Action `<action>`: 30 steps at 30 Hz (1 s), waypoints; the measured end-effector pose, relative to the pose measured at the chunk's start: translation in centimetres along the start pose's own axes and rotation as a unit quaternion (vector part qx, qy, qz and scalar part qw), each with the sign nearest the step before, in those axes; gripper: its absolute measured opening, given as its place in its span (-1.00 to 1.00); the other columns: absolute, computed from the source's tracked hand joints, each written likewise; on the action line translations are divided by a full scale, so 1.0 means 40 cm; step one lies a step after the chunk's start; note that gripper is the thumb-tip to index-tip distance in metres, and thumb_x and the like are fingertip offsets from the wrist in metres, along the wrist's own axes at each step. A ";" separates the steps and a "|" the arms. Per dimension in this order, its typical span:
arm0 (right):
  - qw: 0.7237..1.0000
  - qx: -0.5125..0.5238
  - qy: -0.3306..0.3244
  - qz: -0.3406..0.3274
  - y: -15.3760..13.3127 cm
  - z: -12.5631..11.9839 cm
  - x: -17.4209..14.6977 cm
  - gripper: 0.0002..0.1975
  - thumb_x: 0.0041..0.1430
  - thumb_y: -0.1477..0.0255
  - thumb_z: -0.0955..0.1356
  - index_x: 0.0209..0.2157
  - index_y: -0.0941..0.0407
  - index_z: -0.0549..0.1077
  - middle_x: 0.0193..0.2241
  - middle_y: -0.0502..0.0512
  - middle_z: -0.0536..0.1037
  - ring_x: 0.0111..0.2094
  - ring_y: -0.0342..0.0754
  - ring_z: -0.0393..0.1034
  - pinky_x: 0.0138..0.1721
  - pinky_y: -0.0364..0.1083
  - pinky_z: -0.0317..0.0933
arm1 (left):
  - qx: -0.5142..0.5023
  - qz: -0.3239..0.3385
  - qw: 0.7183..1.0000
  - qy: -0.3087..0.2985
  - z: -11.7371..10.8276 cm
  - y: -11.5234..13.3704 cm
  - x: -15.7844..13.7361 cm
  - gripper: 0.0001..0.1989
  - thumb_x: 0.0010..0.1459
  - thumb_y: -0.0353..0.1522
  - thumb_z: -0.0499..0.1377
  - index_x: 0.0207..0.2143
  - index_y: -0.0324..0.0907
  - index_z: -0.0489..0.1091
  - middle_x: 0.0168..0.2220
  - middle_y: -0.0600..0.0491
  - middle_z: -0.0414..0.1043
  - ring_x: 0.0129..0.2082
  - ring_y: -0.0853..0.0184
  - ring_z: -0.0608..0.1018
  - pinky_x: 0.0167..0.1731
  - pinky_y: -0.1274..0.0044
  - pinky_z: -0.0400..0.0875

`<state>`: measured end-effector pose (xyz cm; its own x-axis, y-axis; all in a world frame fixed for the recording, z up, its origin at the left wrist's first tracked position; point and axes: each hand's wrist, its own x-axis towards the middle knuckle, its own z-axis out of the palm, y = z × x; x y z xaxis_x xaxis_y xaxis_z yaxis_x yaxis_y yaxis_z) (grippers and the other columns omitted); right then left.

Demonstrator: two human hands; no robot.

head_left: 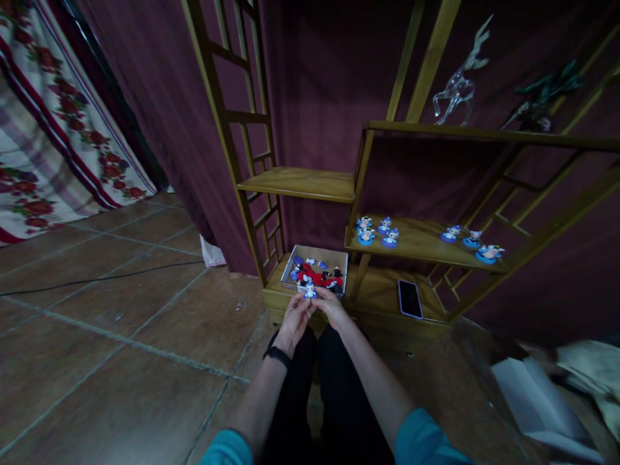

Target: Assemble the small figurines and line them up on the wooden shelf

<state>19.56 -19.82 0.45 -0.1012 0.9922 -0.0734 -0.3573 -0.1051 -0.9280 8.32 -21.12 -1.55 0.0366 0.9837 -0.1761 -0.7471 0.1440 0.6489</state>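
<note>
A small purple-and-white figurine (310, 292) is held upright between my two hands, in front of the box. My left hand (296, 314) has its fingers closed on the figurine's left side and base. From the other side, my right hand (330, 305) pinches it with the fingertips. Just behind them, a shallow cardboard box (317, 250) sits on the bottom shelf with several red, black and purple figurines inside. Part of the box's front is hidden by my hands.
On the middle right shelf (411, 240) stand several figurines, grouped left and right. A phone (410, 299) lies on the bottom shelf. A clear deer ornament (456, 90) stands on the upper shelf. A white box (537, 403) is on the floor at right; a black cable (106, 279) crosses the left.
</note>
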 end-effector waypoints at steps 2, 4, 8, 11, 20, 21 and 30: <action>1.000 -0.011 0.011 -0.006 0.006 -0.002 0.004 -0.56 -0.28 0.50 0.40 -0.22 0.10 0.49 -0.28 0.04 0.56 -0.21 0.00 0.38 -0.07 -0.01 0.16 | -0.001 -0.011 1.000 -0.003 0.001 0.002 -0.003 -0.72 -0.11 -0.54 0.27 -0.29 -0.19 0.36 -0.32 0.02 0.49 -0.29 0.34 0.53 -0.17 0.42 0.40; 1.000 -0.016 0.014 -0.016 0.013 -0.003 0.008 -0.57 -0.28 0.50 0.40 -0.22 0.11 0.48 -0.28 0.05 0.55 -0.21 0.00 0.39 -0.08 0.00 0.17 | 0.001 -0.020 1.000 -0.005 0.002 0.003 -0.006 -0.71 -0.10 -0.54 0.27 -0.27 -0.20 0.36 -0.33 0.01 0.49 -0.31 0.34 0.53 -0.19 0.43 0.40; 0.999 -0.020 0.030 -0.032 0.024 -0.002 0.011 -0.54 -0.29 0.52 0.40 -0.20 0.10 0.46 -0.26 0.05 0.54 -0.23 -0.01 0.40 -0.10 0.00 0.20 | 0.000 -0.020 1.000 -0.005 -0.003 0.003 -0.007 -0.71 -0.10 -0.56 0.26 -0.27 -0.20 0.36 -0.33 0.01 0.49 -0.32 0.36 0.53 -0.20 0.45 0.40; 0.998 -0.031 0.037 -0.046 0.029 0.002 0.010 -0.52 -0.30 0.53 0.39 -0.20 0.09 0.44 -0.30 0.04 0.55 -0.26 -0.02 0.41 -0.13 0.00 0.23 | 0.001 -0.021 1.000 -0.007 -0.008 0.002 -0.004 -0.71 -0.10 -0.56 0.26 -0.26 -0.20 0.36 -0.32 0.02 0.49 -0.31 0.37 0.53 -0.20 0.47 0.39; 0.995 -0.061 0.053 -0.062 0.024 0.012 0.008 -0.59 -0.27 0.49 0.39 -0.23 0.10 0.44 -0.41 0.02 0.54 -0.32 -0.02 0.42 -0.16 0.00 0.25 | 0.003 -0.020 1.000 0.000 -0.007 0.002 -0.001 -0.70 -0.08 -0.54 0.26 -0.24 -0.20 0.38 -0.31 0.02 0.49 -0.30 0.39 0.53 -0.20 0.51 0.38; 0.994 -0.063 0.059 -0.063 0.023 0.012 0.007 -0.60 -0.27 0.48 0.39 -0.24 0.10 0.44 -0.38 0.03 0.54 -0.30 -0.01 0.42 -0.15 0.00 0.25 | 0.004 -0.017 1.000 0.001 -0.005 0.002 -0.002 -0.70 -0.08 -0.54 0.26 -0.24 -0.20 0.39 -0.31 0.02 0.49 -0.31 0.39 0.53 -0.19 0.50 0.38; 0.993 -0.068 0.081 -0.060 0.022 0.005 0.004 -0.60 -0.24 0.36 0.43 -0.24 0.11 0.47 -0.26 0.08 0.54 -0.22 0.01 0.40 -0.12 0.01 0.24 | -0.009 -0.012 1.000 -0.004 0.005 0.006 0.000 -0.81 -0.07 -0.53 0.25 -0.33 -0.23 0.42 -0.37 0.03 0.50 -0.34 0.42 0.53 -0.16 0.51 0.37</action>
<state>19.06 -19.75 -0.31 0.0899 0.9959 -0.0065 -0.2282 0.0142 -0.9735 8.27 -21.06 -1.22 0.0603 0.9807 -0.1861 -0.7573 0.1664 0.6315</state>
